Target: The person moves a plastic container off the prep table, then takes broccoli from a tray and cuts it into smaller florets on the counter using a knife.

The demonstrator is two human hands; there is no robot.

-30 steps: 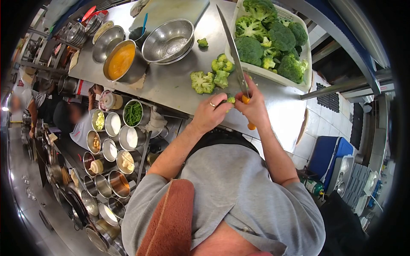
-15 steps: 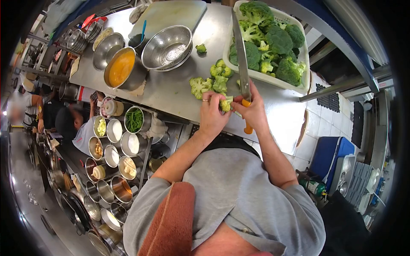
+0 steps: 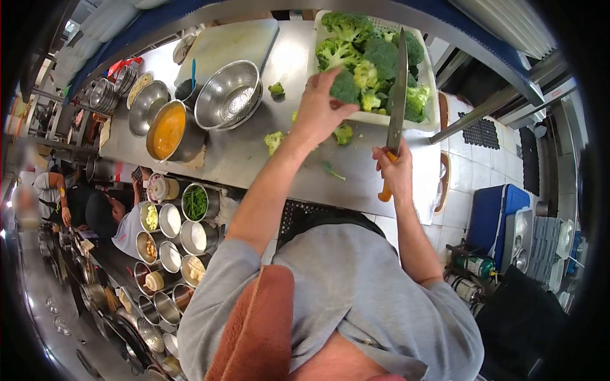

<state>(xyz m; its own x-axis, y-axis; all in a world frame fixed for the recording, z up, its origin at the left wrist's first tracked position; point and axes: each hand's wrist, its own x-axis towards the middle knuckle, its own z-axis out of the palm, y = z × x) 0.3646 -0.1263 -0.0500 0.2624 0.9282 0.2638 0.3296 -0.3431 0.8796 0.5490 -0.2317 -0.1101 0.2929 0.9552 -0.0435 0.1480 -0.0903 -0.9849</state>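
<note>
In the head view my right hand (image 3: 396,173) is wrapped round the orange handle of a kitchen knife (image 3: 397,101). Its long blade points away from me, passing over the near edge of a white plastic basket (image 3: 426,122). Heads of broccoli (image 3: 382,58) fill that basket. My left hand (image 3: 319,105) reaches to the basket's near left corner, thumb and fingers apart, right beside a dark green broccoli piece; whether it touches cannot be made out. Cut florets (image 3: 274,142) lie on the steel table partly under my left forearm, with a thin green stem scrap (image 3: 332,171) nearer me.
A perforated steel bowl (image 3: 230,95), a pot of orange liquid (image 3: 168,132) and a cutting board (image 3: 230,47) stand left on the steel table (image 3: 295,51). Ingredient tubs (image 3: 194,236) sit lower left. A metal post (image 3: 470,119) runs at the right. People work at far left.
My left hand has let go of a small floret and moved up to the basket. The knife has swung rightward with my right hand, away from the left. The view has shifted slightly.
</note>
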